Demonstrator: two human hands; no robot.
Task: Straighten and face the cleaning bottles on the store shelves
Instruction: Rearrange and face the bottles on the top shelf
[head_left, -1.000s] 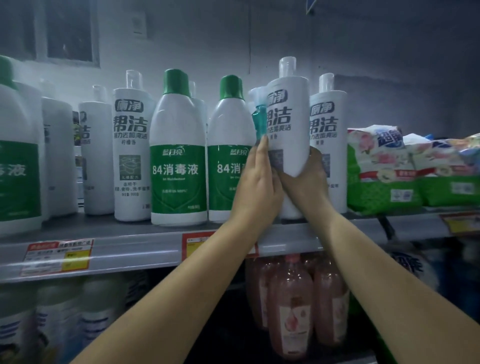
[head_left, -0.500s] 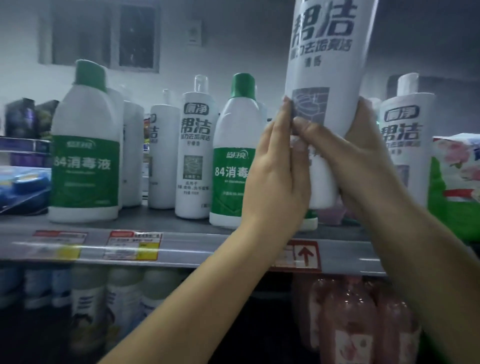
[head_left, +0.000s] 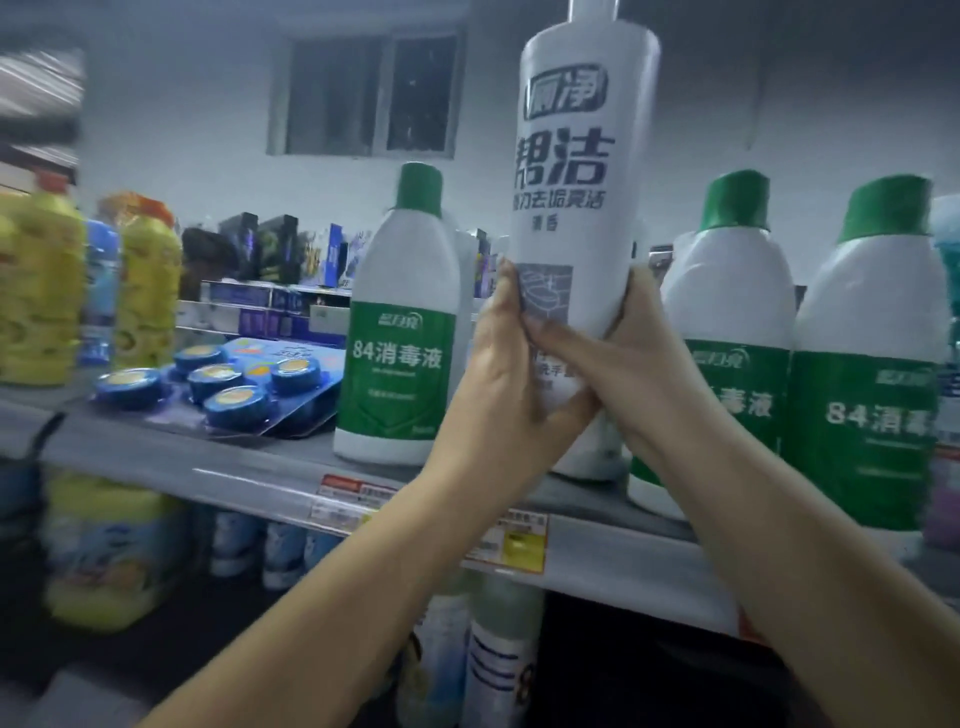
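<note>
Both hands are holding the tall white bottle (head_left: 579, 171) up off the shelf (head_left: 208, 467), low on its body so the label is staying readable and facing out. Left hand (head_left: 498, 384) is wrapping the lower left side, fingers (head_left: 511, 291) curled round the front. Right hand (head_left: 631, 364) is gripping from the right, its fingers (head_left: 558, 340) crossing the front under the label picture. Bottle is sitting upright, above the gap between the left green-cap bottle (head_left: 402, 332) and the next green-cap bottle (head_left: 727, 332). My read: it's being carried to a slot, two hands for control since it's tall and top-heavy. Blue puck pack (head_left: 223, 384) is lying flat on the shelf, left. Can't see the bottle's base.
</note>
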